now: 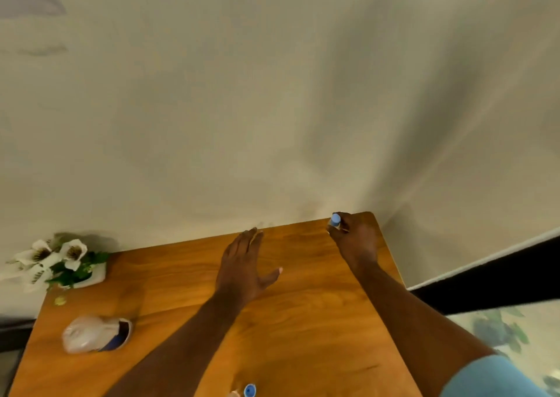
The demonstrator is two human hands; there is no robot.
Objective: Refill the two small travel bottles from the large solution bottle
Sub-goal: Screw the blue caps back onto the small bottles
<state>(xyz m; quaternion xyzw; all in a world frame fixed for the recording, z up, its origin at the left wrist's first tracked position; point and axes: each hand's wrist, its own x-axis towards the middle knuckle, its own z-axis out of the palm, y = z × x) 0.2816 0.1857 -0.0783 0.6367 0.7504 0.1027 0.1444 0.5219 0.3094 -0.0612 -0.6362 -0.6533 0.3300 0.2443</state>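
Gripping: right hand (357, 240) curls round a blue-capped bottle (335, 220), upright, at the table's (188, 293) far right corner.
Left hand (242, 267): spread flat, holding nothing, hovering left of the right hand.
Other blue cap (250, 390): near edge, behind both wrists, between the forearms; mostly cut off.
Nearer hand: right, already on the bottle.
Edges: wall just beyond the fingers, table edge right of them.
Room: bare wood between and behind the hands.
Large bottle: cannot tell where.
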